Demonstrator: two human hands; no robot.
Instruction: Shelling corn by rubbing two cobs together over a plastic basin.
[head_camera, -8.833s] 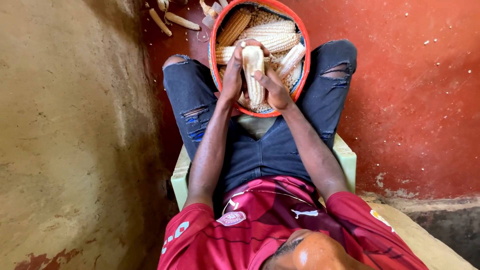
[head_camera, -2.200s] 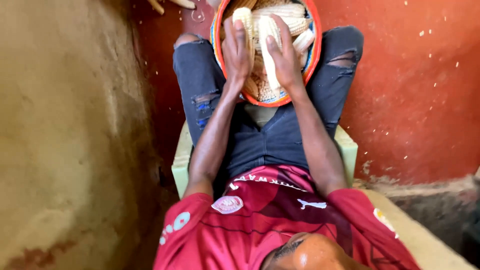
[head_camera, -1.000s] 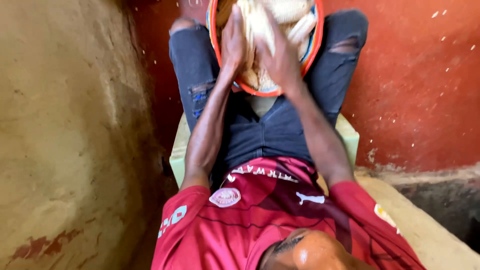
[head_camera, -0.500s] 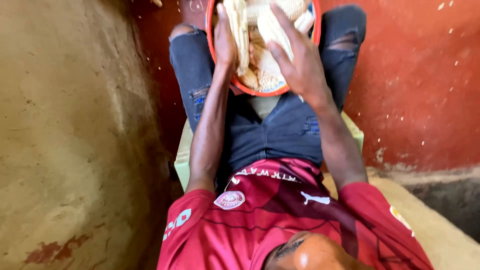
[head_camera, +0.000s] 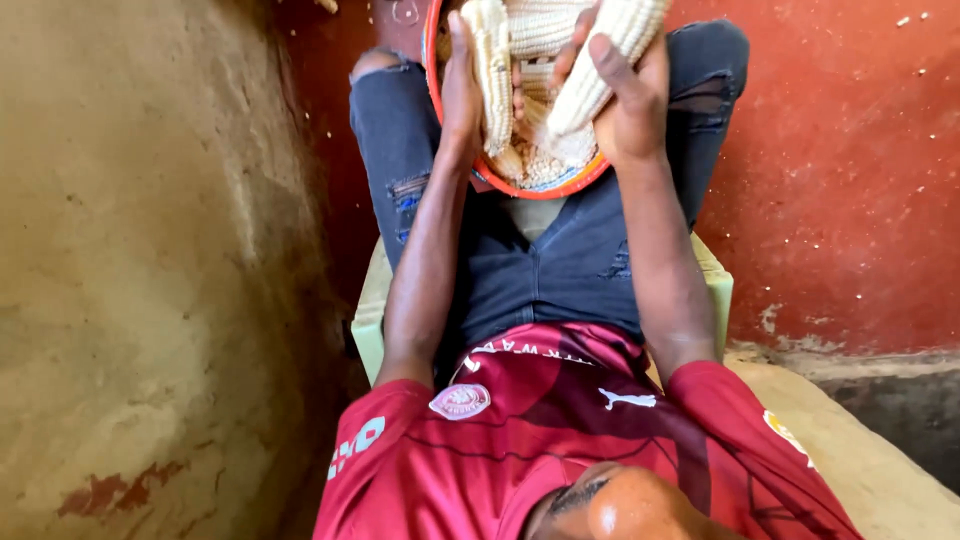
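An orange-rimmed basin (head_camera: 497, 184) rests between my knees, holding pale maize cobs and loose kernels (head_camera: 540, 165). My left hand (head_camera: 460, 95) is at the basin's left side, closed around one upright cob (head_camera: 493, 75). My right hand (head_camera: 628, 105) grips a second cob (head_camera: 603, 62), which slants up to the right over the basin. The two cobs lie close together, and the top of the basin is cut off by the frame.
I sit on a pale green stool (head_camera: 368, 310) in torn dark jeans and a red shirt. A rough tan wall (head_camera: 150, 250) stands close on the left. The red floor (head_camera: 850, 180) spreads to the right, with scattered kernels on it.
One second ago both hands worked one cob. Since then my right hand has come away and closed on a second cob. The basin now sits higher in view.
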